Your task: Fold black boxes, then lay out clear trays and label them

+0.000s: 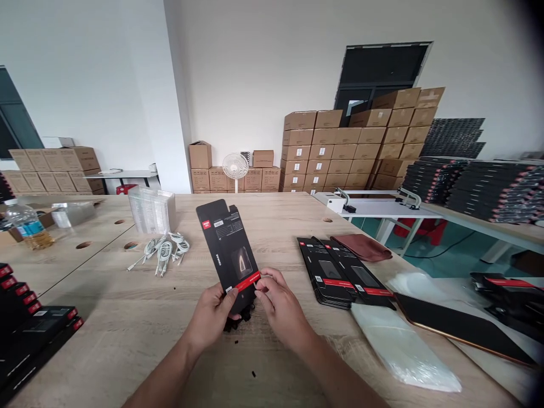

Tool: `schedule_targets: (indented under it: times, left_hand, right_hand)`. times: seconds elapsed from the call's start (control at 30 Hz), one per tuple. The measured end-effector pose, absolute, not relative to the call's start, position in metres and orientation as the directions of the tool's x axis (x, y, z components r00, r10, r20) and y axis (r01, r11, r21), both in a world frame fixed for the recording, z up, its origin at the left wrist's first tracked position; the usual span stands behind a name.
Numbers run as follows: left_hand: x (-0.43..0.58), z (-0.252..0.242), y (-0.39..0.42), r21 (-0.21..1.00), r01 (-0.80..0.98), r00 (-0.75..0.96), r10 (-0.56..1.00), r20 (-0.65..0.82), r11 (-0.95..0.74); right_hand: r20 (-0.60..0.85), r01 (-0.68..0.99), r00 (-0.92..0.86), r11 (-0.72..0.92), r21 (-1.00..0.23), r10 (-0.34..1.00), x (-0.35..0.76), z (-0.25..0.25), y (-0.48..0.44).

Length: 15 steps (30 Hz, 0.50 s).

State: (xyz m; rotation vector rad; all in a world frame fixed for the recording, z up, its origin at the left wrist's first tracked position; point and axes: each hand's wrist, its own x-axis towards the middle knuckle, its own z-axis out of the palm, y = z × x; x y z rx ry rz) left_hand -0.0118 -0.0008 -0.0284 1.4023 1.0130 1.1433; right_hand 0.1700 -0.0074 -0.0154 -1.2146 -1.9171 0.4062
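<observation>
Together, both hands gripped the lower end of a black carton sleeve above the table. Left hand curled under it, thumb on top. Right hand pinched its red-striped edge with bent fingers.

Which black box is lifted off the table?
The black box at centre, held at its lower end by the left hand and right hand. The fanned pile to its right and the stack at far left lie flat.

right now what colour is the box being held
The box is black with a red band; head view.
</observation>
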Motion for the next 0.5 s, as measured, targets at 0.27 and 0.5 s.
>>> schedule_targets:
  times: [0.27,0.5]
  left_hand:
    - [-0.002,-0.025,-0.005,0.972,0.015,0.043,0.971,0.234,-0.235]
    - [0.001,-0.023,-0.008,0.899,0.144,0.061,0.910,0.410,-0.415]
  right_hand:
    - [0.530,0.880,-0.204,0.391,-0.268,0.823,0.157,-0.007,-0.013]
    - [0.510,0.771,-0.199,0.455,-0.446,0.837,0.151,-0.020,-0.005]
